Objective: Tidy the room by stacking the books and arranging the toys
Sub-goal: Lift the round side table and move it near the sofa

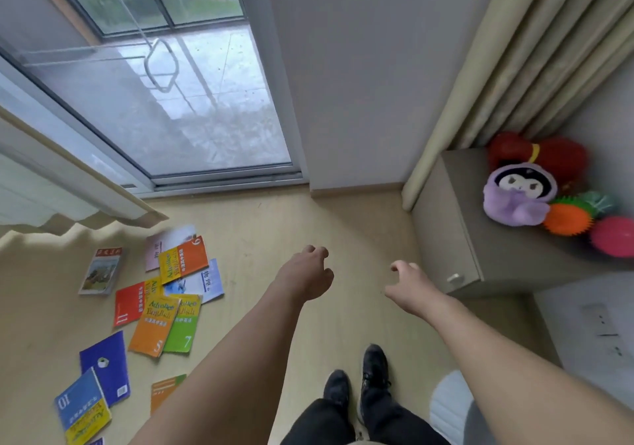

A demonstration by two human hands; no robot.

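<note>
**On the floor by the window: books to pick up, both hands free**

On the floor to my left lie the books [161,304], spread out flat, and some lie partly on top of others. My left hand [307,273] hangs above the bare floor with its fingers loosely curled, and it holds nothing. My right hand [406,281] is the same, loose and holding nothing, near the cabinet [456,238].

The toys are already on top of the cabinet: a purple plush toy [514,194], a red toy [549,152] behind it, an orange spiky ball [567,219] and a pink spiky ball [614,237].

I think the books are thin, light and a bit bendy, with smooth covers that may slide. I would slip my fingers under an edge and pinch each one by its spine. The orange book with a 5 [154,328] lies on top, so I judge it the easiest to lift first. The plush looks soft and squashy.
</note>
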